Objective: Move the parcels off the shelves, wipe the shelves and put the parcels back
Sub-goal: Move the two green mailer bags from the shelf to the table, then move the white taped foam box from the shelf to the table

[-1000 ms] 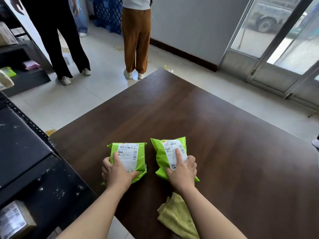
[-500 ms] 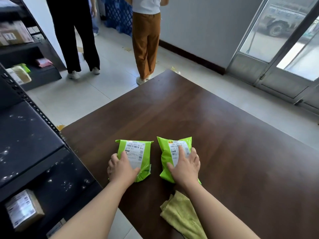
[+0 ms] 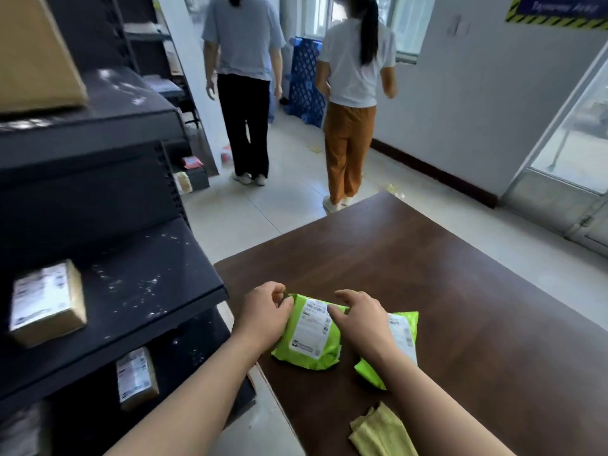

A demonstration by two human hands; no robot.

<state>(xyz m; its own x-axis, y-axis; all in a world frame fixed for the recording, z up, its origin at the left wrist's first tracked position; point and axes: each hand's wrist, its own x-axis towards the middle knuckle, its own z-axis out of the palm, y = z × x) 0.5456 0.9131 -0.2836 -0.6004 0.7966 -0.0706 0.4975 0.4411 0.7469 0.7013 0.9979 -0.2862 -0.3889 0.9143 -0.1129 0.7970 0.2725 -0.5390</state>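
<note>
1. Green parcel (image 3: 309, 337) lies on the brown table (image 3: 460, 291), low in the middle.
2. Left hand (image 3: 263, 315) and right hand (image 3: 358, 319) pinch its top edge.
3. Shelf (image 3: 141, 291) at left looks dusty, not wiped yet; yellow cloth (image 3: 381, 432) lies unused.

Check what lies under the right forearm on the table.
A second green parcel, flat on the brown table. Its label and green edges show on both sides of the forearm; its middle is covered. The right hand itself holds the first green parcel.

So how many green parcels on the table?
2. Left green parcel, gripped by left hand and right hand; right green parcel beside it, partly behind the right forearm.
</note>
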